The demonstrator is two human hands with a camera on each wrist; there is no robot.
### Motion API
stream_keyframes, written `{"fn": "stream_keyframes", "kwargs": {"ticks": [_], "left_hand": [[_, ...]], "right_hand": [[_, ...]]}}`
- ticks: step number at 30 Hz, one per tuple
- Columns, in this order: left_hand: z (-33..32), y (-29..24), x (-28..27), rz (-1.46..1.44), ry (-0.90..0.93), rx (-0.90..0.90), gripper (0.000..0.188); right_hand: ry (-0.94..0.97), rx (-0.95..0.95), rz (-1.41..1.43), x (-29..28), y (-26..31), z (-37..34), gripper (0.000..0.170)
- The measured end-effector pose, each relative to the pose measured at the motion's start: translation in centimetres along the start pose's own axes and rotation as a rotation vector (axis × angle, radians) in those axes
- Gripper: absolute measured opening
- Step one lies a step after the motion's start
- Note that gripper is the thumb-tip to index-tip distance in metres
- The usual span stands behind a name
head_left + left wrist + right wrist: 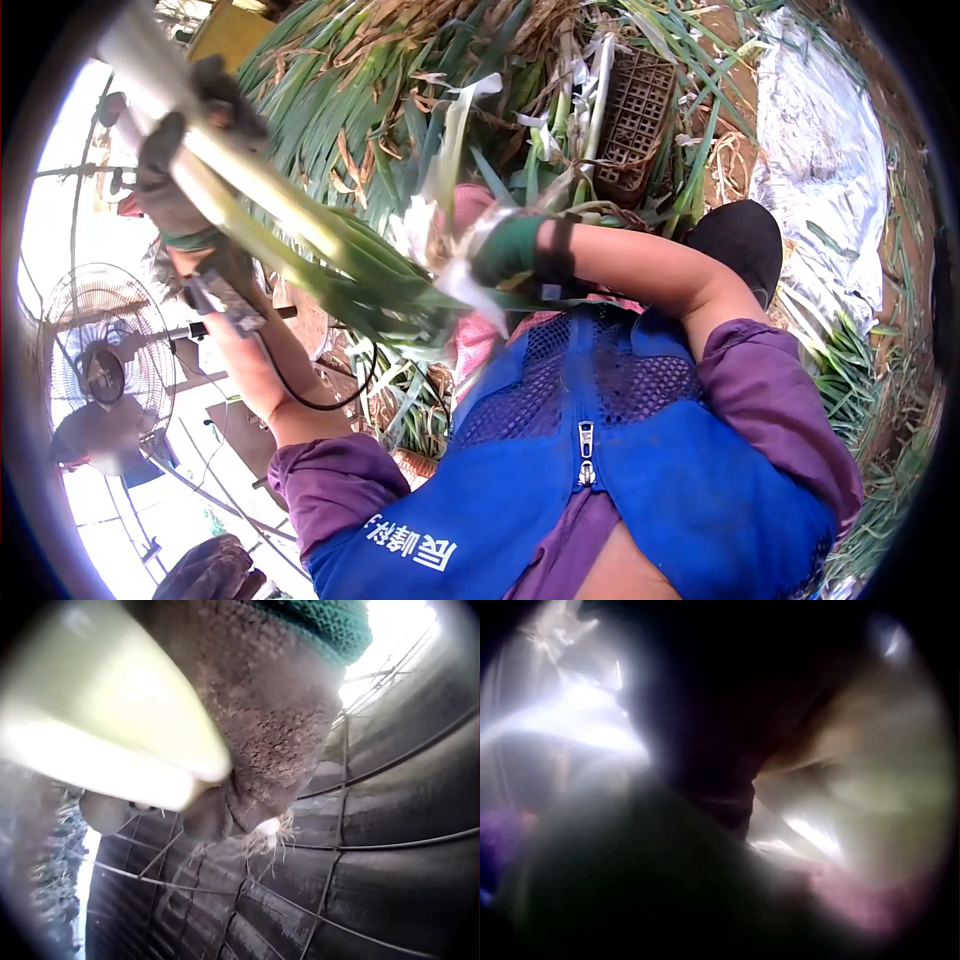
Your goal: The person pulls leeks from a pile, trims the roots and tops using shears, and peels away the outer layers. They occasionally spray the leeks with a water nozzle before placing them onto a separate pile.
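Observation:
In the head view, my left hand (178,165), in a dark, soiled glove, grips thick pale stalks of long green onions (310,215) at the upper left. Their green leaves slope down towards my lap. The left wrist view has the brown glove (255,697) close beside a blurred pale stalk (127,712), with a tuft of roots (270,836) beneath. My right hand (505,250), in a green glove, holds torn pale outer leaves (452,145) beside the green tops; its fingertips are largely hidden. The right wrist view is dark and blurred.
A large heap of green onions (340,100) lies ahead. Near it is a brown plastic crate (635,115). A white sheet (820,160) covers ground at right, beyond a dark shoe (740,245). A standing fan (103,370) is at left. More green onions (845,385) lie lower right.

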State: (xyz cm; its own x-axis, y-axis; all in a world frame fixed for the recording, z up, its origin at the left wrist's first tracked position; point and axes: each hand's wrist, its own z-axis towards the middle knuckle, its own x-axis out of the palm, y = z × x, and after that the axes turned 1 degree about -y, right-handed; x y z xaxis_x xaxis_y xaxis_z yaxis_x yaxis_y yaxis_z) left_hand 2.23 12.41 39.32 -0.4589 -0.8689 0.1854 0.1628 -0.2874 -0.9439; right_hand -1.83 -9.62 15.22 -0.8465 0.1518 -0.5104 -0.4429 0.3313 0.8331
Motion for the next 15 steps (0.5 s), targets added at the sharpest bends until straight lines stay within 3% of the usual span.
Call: {"fn": "stream_keyframes", "kwargs": {"ticks": [2,3,4,5,6,8,11,15], "left_hand": [[-0.7,-3.3,-2.4,0.040,-0.195,0.020,0.040],[-1.1,-5.3,-3.6,0.125,-0.313,0.032,0.038],[-1.5,-7.0,-4.7,0.209,-0.433,0.042,0.036],[-2.0,-8.5,-5.9,0.303,-0.543,0.070,0.035],[-2.0,-10.3,-8.0,0.489,-0.834,0.086,0.032],[-4.0,-13.1,-12.0,0.515,-0.819,0.012,0.032],[-5.3,-15.3,-13.2,0.606,-1.091,-0.016,0.040],[-5.5,-16.0,-13.5,0.716,-1.133,-0.036,0.050]], "right_hand": [[0.065,0.131,0.118,-1.4,3.2,-3.1,0.035],[0.056,0.056,-0.088,0.0,0.7,-2.0,0.036],[-0.252,0.020,-0.283,2.4,-1.2,-1.6,0.035],[-0.244,0.144,-0.161,2.3,-1.1,-1.9,0.035],[-0.235,0.267,-0.037,2.2,-0.9,-2.0,0.036],[-0.023,0.195,-0.200,0.8,-3.6,-1.8,0.037],[-0.091,0.139,-0.431,-7.8,-3.5,-5.0,0.038],[-0.632,0.214,-0.932,-22.8,-3.2,-11.4,0.040]]}}
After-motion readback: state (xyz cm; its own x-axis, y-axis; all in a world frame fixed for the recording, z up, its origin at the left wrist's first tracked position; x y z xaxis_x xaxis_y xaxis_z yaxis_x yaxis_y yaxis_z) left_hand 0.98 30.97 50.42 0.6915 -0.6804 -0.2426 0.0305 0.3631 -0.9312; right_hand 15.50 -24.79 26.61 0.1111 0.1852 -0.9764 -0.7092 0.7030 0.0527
